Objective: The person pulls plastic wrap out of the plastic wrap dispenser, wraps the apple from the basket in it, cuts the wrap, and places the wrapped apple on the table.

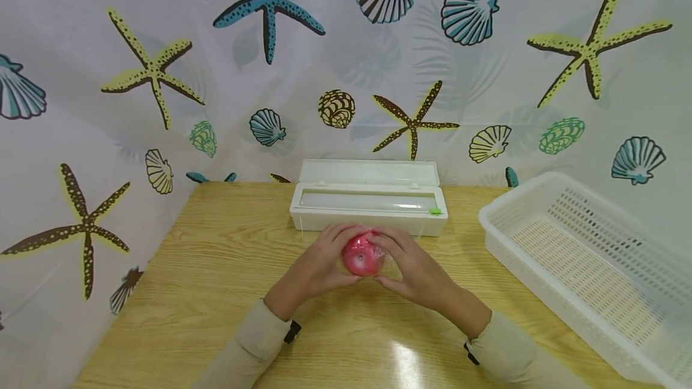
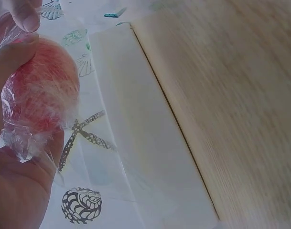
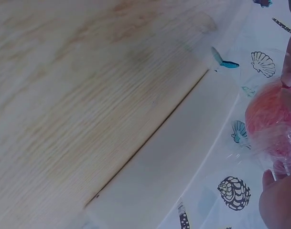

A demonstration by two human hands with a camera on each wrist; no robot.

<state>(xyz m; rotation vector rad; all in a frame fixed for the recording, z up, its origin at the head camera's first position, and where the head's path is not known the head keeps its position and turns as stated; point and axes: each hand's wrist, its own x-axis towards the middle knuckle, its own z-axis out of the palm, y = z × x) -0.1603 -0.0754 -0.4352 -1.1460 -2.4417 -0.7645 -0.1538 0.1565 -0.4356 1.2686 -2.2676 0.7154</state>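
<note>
A red apple (image 1: 361, 257) is held up over the table, in front of the white box. Clear cling film (image 2: 28, 140) wraps it, bunched and crinkled along one side in the left wrist view. My left hand (image 1: 318, 266) grips the apple from the left, thumb below and fingers over the top. From the right, my right hand (image 1: 415, 266) holds the apple and its film, its fingertips meeting those of the left hand at the top. In the right wrist view the wrapped apple (image 3: 269, 114) shows at the right edge, partly cut off.
Behind the hands stands a white cling film dispenser (image 1: 373, 221), lid raised, with a film roll inside and a green slider (image 1: 435, 212) at its right end. A white plastic basket (image 1: 519, 257) sits on the right of the wooden table (image 1: 216, 269). A patterned cloth (image 1: 303, 77) hangs behind.
</note>
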